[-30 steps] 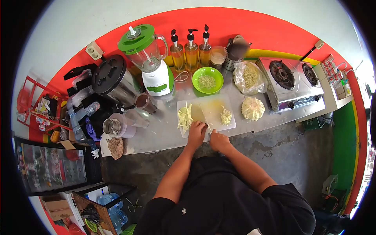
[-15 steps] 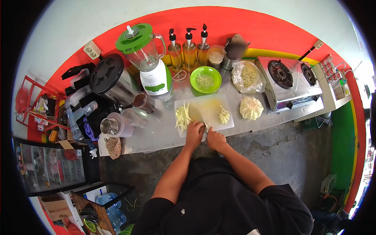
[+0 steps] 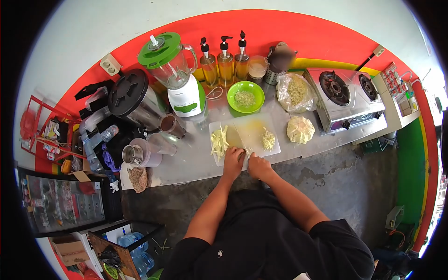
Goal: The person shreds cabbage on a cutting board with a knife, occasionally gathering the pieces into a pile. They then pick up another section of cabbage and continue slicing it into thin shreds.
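A white cutting board (image 3: 275, 151) lies at the counter's front edge. On its near side, my left hand (image 3: 234, 158) has its fingers curled down against the board; what they press on is hidden. Just beside it, my right hand (image 3: 259, 167) is closed around the handle of a knife (image 3: 239, 138), whose blade seems to point away from me across the board. Pale cut strips (image 3: 219, 141) are heaped on the left, and a finely chopped pale pile (image 3: 268, 139) sits on the right. Small bits lie by the knife, near my fingers.
Beyond the board stands a green bowl (image 3: 255, 108) of chopped pieces. To the right are a round cabbage-like head (image 3: 300, 129), a plastic bag (image 3: 295, 93) of shreds and a two-burner stove (image 3: 347, 100). A blender (image 3: 185, 95), pump bottles (image 3: 225, 67) and cups (image 3: 171, 125) stand left and behind.
The whole view has shifted slightly, so the counter sits a little lower. Both hands keep nearly the same place on the board, with the knife still in my right hand.
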The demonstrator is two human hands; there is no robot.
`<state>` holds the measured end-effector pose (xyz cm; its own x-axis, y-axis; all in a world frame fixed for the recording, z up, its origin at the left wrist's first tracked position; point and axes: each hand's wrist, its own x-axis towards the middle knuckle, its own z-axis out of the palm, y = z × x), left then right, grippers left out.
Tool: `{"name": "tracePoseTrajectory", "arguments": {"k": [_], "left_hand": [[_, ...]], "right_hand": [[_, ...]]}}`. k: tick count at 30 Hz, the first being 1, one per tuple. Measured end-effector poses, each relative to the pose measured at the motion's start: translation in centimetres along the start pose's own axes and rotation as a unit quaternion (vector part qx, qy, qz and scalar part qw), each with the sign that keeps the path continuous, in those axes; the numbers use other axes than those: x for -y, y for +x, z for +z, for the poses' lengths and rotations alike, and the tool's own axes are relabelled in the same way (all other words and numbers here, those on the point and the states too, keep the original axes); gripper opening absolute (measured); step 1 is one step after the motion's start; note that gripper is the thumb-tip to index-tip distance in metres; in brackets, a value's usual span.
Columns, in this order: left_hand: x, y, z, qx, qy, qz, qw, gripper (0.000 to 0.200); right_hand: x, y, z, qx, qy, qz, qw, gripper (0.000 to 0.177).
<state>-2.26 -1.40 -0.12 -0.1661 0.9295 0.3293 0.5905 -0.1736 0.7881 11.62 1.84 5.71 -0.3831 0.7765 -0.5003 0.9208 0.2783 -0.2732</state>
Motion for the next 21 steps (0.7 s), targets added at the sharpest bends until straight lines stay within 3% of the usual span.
{"name": "tracePoseTrajectory", "arguments": {"k": [6, 8, 21], "left_hand": [[0.1, 0.0, 0.2, -0.028, 0.001, 0.002, 1.000, 0.012], [0.0, 0.1, -0.1, -0.006, 0.003, 0.001, 1.000, 0.012], [0.6, 0.1, -0.3, -0.002, -0.024, 0.010, 1.000, 0.012]], "right_hand": [[0.0, -0.3, 1.1, 0.010, -0.023, 0.008, 1.000, 0.030], [-0.2, 0.4, 1.1, -0.008, 0.012, 0.000, 1.000, 0.039], [0.3, 0.1, -0.4, 0.014, 0.017, -0.008, 1.000, 0.034]]}}
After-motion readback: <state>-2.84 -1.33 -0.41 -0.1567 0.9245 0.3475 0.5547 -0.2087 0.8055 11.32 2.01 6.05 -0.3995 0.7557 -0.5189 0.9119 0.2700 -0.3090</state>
